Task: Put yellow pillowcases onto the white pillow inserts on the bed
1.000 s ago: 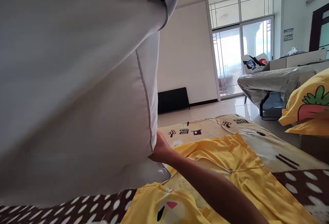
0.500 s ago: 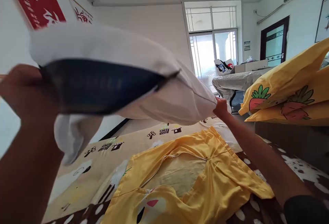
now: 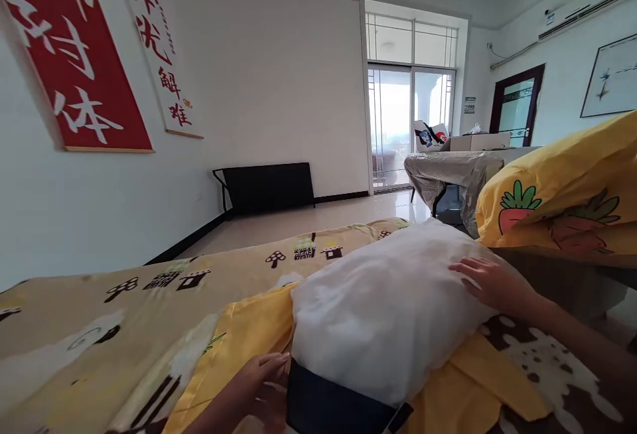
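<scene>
Pillow [image 3: 383, 301] lay on yellow cover [image 3: 249, 328], my right hand [image 3: 490, 281] atop it, fingers spread — left hand [image 3: 265, 381] by its dark band [image 3: 338, 397], grip I couldn't tell.

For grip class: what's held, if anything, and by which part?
Cannot tell: left hand beside the plump white fabric pillow's navy band, right hand resting atop.

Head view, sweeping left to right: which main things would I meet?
Red hanging scroll with white characters, white hanging scroll with red characters, left hand, plump white pillow with dark band, yellow carrot-print cushion.
</scene>
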`<action>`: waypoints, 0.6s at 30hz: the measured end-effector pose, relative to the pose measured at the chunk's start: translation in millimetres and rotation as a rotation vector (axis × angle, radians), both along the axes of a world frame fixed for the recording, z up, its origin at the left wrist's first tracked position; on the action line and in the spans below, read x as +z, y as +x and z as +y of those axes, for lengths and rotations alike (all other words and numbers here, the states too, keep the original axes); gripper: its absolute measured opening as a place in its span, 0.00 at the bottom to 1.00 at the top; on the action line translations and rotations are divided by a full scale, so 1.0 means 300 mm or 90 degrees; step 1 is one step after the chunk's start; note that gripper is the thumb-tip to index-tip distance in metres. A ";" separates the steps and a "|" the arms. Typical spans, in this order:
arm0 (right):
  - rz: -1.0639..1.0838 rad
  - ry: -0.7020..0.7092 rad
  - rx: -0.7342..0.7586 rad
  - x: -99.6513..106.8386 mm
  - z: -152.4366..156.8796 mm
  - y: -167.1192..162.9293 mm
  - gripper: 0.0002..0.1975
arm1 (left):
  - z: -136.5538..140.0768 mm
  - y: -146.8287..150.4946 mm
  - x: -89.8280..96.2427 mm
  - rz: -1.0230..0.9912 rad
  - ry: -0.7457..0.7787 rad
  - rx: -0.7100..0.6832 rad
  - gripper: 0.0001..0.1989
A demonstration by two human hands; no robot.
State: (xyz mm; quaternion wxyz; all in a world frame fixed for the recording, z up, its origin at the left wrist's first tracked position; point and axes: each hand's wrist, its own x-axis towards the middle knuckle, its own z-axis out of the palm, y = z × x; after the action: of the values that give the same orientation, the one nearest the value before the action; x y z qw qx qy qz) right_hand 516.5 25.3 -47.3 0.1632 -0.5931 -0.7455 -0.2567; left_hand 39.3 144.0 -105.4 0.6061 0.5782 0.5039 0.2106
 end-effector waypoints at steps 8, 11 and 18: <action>-0.136 0.193 0.498 -0.212 -0.042 -0.710 0.08 | 0.073 0.019 0.087 -0.049 0.069 0.083 0.22; -0.108 0.319 0.488 -0.326 0.027 -0.792 0.08 | 0.071 0.030 0.042 -0.059 0.055 0.086 0.22; -0.091 0.244 0.466 -0.280 0.062 -0.783 0.10 | 0.115 0.050 0.005 -0.135 0.044 0.167 0.18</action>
State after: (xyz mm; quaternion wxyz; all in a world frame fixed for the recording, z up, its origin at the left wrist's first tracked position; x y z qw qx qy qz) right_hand 281.5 43.9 -131.3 0.2987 -0.2288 -0.8552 -0.3565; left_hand 54.2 178.6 -103.8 0.6028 0.5027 0.5008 0.3649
